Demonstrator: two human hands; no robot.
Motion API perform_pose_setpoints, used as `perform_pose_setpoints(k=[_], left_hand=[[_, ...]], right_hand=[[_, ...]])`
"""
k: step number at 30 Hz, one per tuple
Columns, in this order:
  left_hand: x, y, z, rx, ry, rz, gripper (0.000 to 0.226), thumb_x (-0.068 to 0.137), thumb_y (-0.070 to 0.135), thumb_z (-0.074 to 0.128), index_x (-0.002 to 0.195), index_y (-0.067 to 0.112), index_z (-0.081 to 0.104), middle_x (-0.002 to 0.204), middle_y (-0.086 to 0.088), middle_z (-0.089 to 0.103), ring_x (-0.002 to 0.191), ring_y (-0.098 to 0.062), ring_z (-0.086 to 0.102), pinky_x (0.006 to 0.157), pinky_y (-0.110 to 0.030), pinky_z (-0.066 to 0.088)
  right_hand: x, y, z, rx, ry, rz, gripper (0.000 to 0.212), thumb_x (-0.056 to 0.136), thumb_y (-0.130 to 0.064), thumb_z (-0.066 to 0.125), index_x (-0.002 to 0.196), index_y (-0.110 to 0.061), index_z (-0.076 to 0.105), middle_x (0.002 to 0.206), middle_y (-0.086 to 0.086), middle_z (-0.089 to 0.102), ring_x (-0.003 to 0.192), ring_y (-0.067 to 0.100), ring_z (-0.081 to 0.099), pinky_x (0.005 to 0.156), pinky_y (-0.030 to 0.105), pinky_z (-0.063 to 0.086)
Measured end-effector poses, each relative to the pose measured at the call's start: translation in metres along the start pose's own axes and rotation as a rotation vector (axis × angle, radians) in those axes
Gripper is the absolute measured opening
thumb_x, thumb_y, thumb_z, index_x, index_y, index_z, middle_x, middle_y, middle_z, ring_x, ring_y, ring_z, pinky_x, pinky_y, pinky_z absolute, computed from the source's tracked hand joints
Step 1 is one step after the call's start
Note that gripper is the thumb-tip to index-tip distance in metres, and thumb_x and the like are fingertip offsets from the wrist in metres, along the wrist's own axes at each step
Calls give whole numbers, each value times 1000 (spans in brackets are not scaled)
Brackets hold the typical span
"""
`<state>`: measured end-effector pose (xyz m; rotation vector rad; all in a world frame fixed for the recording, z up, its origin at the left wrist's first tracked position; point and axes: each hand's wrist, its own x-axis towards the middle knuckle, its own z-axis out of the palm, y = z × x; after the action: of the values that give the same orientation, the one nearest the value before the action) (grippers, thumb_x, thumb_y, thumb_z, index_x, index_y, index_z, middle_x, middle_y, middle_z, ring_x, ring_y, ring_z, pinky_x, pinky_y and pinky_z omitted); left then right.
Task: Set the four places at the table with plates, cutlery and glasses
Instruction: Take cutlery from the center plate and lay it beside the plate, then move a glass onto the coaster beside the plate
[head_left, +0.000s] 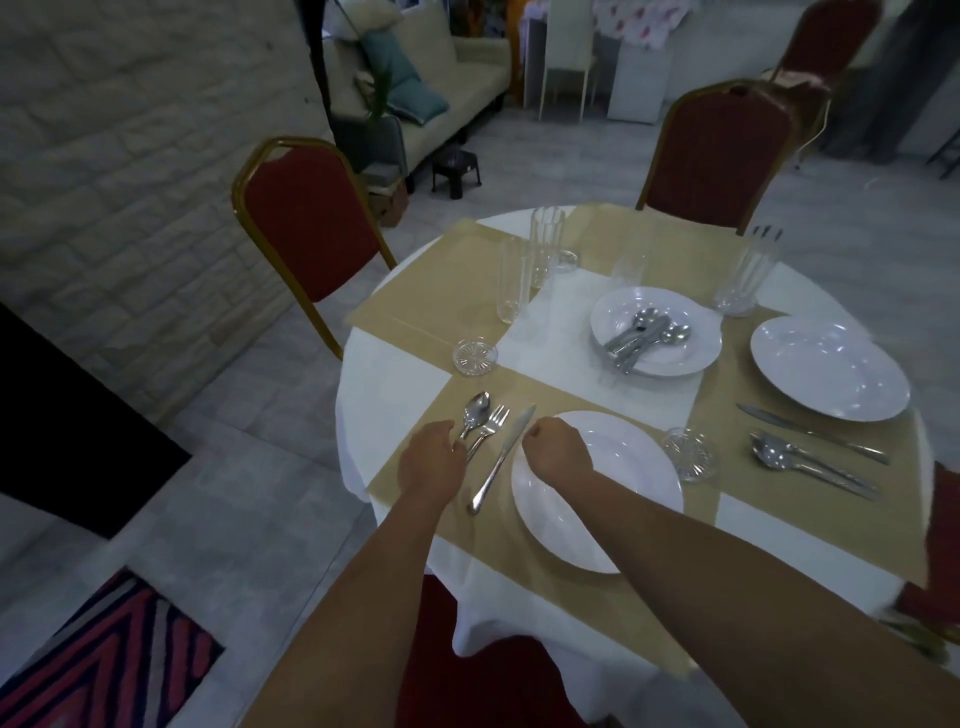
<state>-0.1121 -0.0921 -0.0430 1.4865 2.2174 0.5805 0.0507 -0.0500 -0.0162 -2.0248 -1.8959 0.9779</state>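
At the nearest place the left hand (432, 460) rested on the placemat (415, 483) with fingers curled over the handle ends of the spoon (474, 414) and fork (488, 429); whether it actually pinched them could not be told, the fingertips being hidden beneath the hand. The right hand (558, 451) hovered loosely closed over the rim of the near plate (613, 514), holding nothing visible. The knife (503, 457) lay between fork and plate, just beside the rim. Remaining cutlery was heaped on the centre plate (691, 358), and the tall glasses (514, 280) stood grouped toward the far side. In my judgement the cutlery is stiff, light and slippery polished metal, best taken at mid-handle; the glasses are fragile and top-heavy and should be gripped low around the body.
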Motion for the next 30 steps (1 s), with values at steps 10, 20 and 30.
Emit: perform_pose_setpoints(k=[10,20,30], left_hand=[[16,-6,18,259,34,-61,48,99,32,38,142,12,36,149,-7,38,137,-24,33,109,-38,31],[84,-22,38,240,-27,-279,58,102,37,23,153,12,11,162,-8,7,150,-27,3,121,-45,7],[123,-49,55,303,62,-311,66,100,48,16,154,14,1,162,-7,-4,150,-23,-5,121,-44,-2]], right_hand=[[58,5,-38,-1,96,-84,41,91,-21,54,131,-10,54,132,12,56,125,31,50,99,36,43],[175,-28,-40,0,59,-124,59,87,-33,64,136,-6,46,135,15,51,127,33,47,99,38,40],[264,-61,-29,162,80,-49,89,77,-43,77,144,-5,32,138,15,47,130,36,43,103,42,38]])
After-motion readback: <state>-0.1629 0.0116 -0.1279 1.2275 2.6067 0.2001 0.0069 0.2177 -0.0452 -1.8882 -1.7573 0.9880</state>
